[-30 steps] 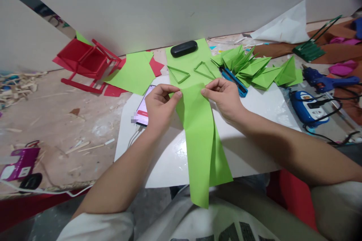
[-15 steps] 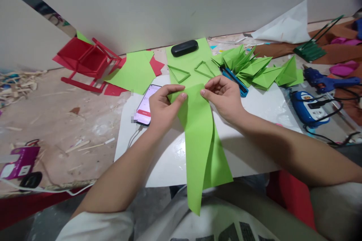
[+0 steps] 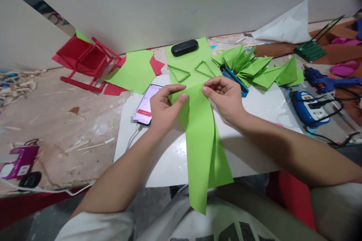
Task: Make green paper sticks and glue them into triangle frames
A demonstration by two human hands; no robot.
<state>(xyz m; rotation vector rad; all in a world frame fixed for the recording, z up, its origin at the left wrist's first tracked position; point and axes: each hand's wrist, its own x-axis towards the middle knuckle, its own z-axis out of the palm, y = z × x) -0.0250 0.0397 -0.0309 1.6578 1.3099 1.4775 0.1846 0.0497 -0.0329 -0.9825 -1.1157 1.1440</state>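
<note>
A sheet of light green paper is folded lengthwise, its two layers spreading apart toward my lap. My left hand pinches its far left corner between thumb and fingers. At the far right corner my right hand holds the edge, thumb and forefinger pressed together and the other fingers curled. Beneath the paper lies a white board. Just beyond my hands, two small green triangular frames rest on another green sheet. A blue cutter-like tool lies close to my right hand.
Left of my hands is a phone with a cable. A red miniature rocking chair and a purple device are further left. Folded green paper pieces, a blue glue gun and a power socket occupy the right. A black case lies behind.
The near end of the folded paper's upper layer has swung slightly to the right. Both hands keep their pinch on the far edge, shifted a touch to the right.
</note>
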